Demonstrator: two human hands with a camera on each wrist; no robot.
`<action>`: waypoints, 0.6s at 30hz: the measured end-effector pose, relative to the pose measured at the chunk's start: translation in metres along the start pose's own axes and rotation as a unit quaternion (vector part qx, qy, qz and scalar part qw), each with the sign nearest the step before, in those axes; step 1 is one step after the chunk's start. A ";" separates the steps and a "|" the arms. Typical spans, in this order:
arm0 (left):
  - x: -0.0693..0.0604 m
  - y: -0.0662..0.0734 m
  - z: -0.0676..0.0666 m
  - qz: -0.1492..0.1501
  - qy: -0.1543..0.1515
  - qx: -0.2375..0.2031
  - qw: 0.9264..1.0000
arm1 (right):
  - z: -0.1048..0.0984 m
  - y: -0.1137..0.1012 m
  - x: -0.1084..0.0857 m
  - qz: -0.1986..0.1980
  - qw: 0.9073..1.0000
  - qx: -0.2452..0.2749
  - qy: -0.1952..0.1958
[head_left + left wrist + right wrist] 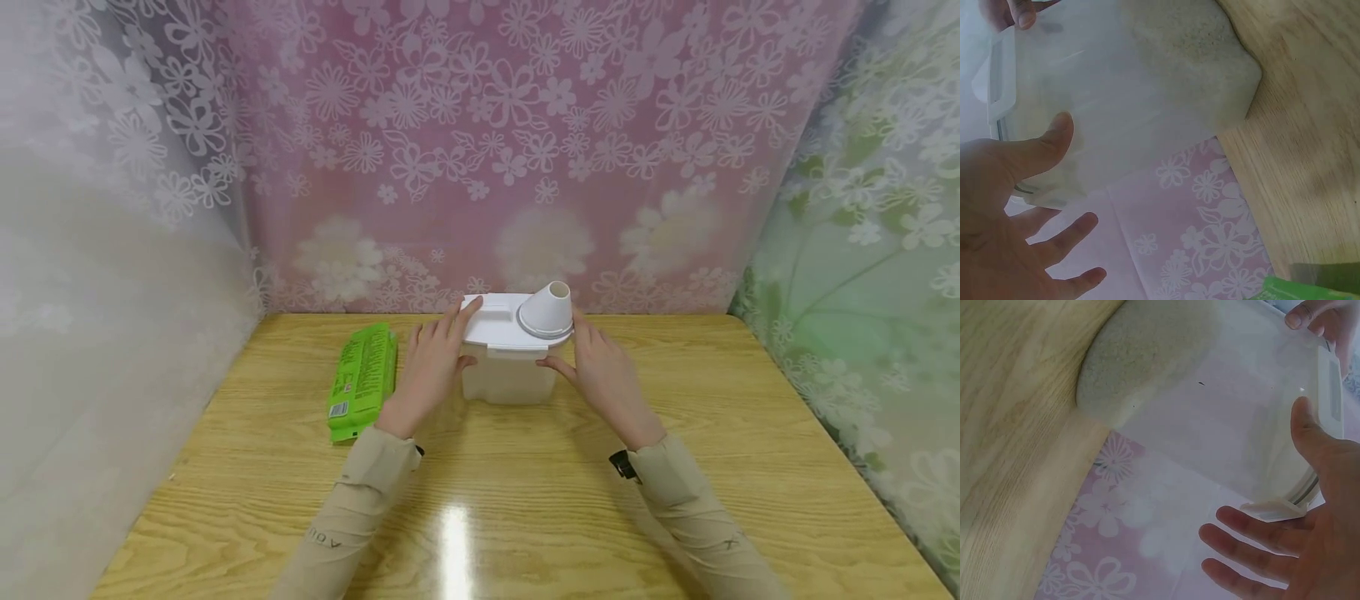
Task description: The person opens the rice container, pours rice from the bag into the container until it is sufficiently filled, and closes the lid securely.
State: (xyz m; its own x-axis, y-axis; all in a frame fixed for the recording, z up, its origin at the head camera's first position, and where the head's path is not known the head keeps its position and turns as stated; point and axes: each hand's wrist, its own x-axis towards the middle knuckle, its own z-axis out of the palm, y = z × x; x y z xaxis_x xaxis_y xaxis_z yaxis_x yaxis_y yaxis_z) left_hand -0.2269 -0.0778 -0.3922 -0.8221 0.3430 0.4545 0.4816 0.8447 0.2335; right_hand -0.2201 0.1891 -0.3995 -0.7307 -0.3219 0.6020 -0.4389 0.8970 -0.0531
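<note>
A translucent storage container stands on the wooden table, with a white lid and a white cone-shaped spout or cup at the lid's right. Pale grains fill its lower part in both wrist views. My left hand grips the upper left side, thumb on the front wall and a finger by the lid. On the opposite side, my right hand holds the upper right edge, its thumb also in front. The other fingers of both hands extend past the container's sides.
A bright green soft pack with printed text lies on the table, left of my left hand. Floral curtains hang behind the table and along both sides.
</note>
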 end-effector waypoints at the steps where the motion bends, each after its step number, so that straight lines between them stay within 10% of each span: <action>1: 0.003 -0.001 0.001 -0.001 0.002 -0.001 1.000 | 0.002 0.001 0.002 0.007 1.000 0.002 -0.007; 18: 0.011 -0.006 0.018 -0.027 -0.019 -0.018 0.999 | 0.017 0.002 0.011 0.067 0.997 0.029 -0.022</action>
State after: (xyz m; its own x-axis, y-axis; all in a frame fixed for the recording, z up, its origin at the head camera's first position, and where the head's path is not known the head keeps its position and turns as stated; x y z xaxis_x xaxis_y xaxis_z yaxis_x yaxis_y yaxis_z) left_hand -0.2444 -0.0717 -0.4036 -0.8579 0.3127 0.4076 0.4456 0.8478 0.2876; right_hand -0.2382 0.1816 -0.4065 -0.8061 -0.2143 0.5516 -0.3645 0.9141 -0.1776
